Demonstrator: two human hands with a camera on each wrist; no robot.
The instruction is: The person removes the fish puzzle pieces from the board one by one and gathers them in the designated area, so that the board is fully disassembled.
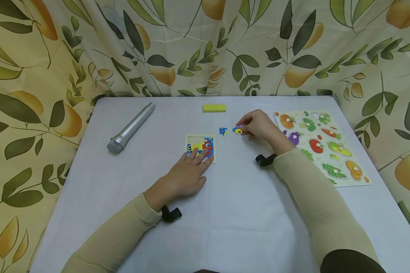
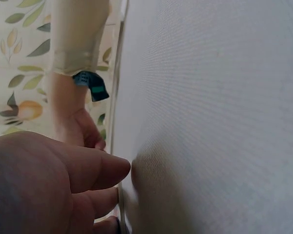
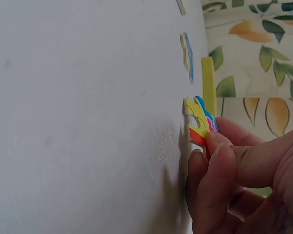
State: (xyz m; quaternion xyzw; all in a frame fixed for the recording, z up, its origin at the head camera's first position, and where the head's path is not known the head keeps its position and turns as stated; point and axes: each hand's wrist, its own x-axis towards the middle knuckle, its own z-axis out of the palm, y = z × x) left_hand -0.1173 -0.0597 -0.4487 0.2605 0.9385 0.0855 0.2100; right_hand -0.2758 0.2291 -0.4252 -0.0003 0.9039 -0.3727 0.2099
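Note:
My right hand (image 1: 260, 124) pinches a blue, yellow and red jigsaw piece (image 3: 201, 126) between thumb and fingers, tilted up from the cloth in the right wrist view. A second jigsaw piece (image 1: 223, 131) lies just left of it. My left hand (image 1: 186, 175) rests with fingers spread over the lower part of a small puzzle tray (image 1: 215, 151). Inside the tray sit joined blue, yellow and red pieces (image 1: 208, 143), partly covered by the fingers. The left wrist view shows the left hand's fingers (image 2: 100, 168) extended, but not the tray's face.
A yellow block (image 1: 214, 108) lies near the back edge. A silver microphone (image 1: 130, 128) lies slanted at the left. On the right, partly under the right forearm, is a vegetable picture board (image 1: 302, 146). White cloth (image 1: 225, 220) covers the table; a patterned curtain (image 1: 198, 49) hangs behind.

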